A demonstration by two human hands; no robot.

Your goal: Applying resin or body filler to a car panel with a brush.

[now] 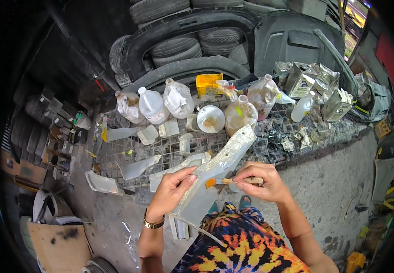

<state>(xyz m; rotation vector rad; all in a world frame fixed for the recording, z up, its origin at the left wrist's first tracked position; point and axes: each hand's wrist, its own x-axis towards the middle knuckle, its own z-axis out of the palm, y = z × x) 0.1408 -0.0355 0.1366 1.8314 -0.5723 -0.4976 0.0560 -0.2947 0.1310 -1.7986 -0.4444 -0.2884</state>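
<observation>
My left hand (172, 190) is closed on the edge of a long, pale, translucent panel (226, 157) with rough, ragged borders, possibly fiberglass. The piece slants across in front of me, its upper tip near the bottles and its lower end by my clothes. Between the thumb and fingers of my right hand (266, 183) is the wooden handle of a paintbrush (222, 181). Its orange bristles rest against or just over the panel's face; exact contact is hard to tell. Beyond the panel's tip stands a jug of brownish liquid (241, 119), beside a white tub (210, 119) with residue inside.
A grimy mesh-topped table (133, 157) carries curved offcuts (140, 167), plastic jugs (153, 105), a yellow container (209, 84), a white squeeze bottle (302, 107) and metal cans (300, 79). Tires (175, 48) and dark car parts stack behind. Cardboard (60, 248) leans at lower left.
</observation>
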